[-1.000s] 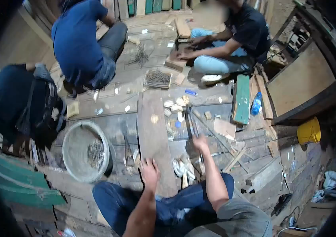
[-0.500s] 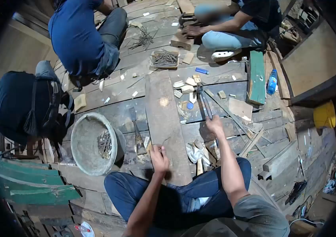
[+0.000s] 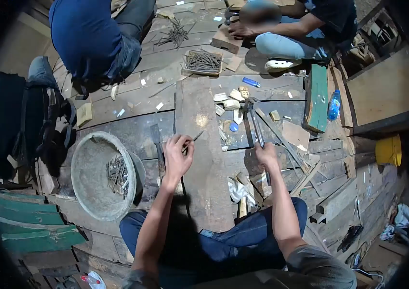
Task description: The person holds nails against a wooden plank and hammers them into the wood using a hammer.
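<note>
My left hand (image 3: 179, 153) is closed in a pinch on a nail (image 3: 198, 136), held over a long wooden plank (image 3: 204, 183) that lies in front of me. A pale worn patch marks the plank's surface just past the nail. In my right hand (image 3: 267, 155) is a hammer (image 3: 255, 123), gripped by its handle, its head pointing away from me beside some small wood pieces (image 3: 232, 104). A chisel-like tool (image 3: 158, 144) lies left of the plank, partly hidden behind my left hand.
A pale tub (image 3: 86, 168) with nails stands at left. Beyond the plank sits a tray of nails (image 3: 203, 62). Two people sit at the far side, one with a hand on a wood block (image 3: 227, 39). A green-painted timber (image 3: 316, 98) and a blue bottle (image 3: 334, 104) lie at right.
My left hand has moved forward along the plank, carrying the nail away from my lap. The hammer stays in my right hand, nearly in place. The view has shifted slightly.
</note>
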